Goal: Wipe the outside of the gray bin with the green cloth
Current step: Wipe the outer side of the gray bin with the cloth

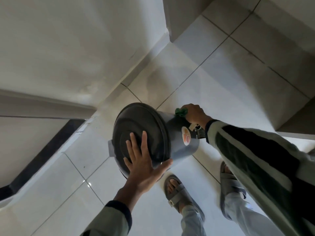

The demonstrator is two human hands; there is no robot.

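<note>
The gray bin (177,133) is tipped toward me on the white tile floor, its dark round lid (136,123) facing the camera. An orange and white sticker (186,136) shows on its side wall. My left hand (144,164) lies flat on the lid with fingers spread and the thumb hooked over the lid's near rim, steadying the bin. My right hand (196,114) presses the bunched green cloth (181,112) against the bin's far upper side. Only a small fold of the cloth shows past my fingers.
A white wall (68,48) stands behind the bin at left, with a dark strip (51,150) along the floor. A wall corner (170,23) juts out at upper right. My two feet in gray sandals (179,191) stand just right of the bin.
</note>
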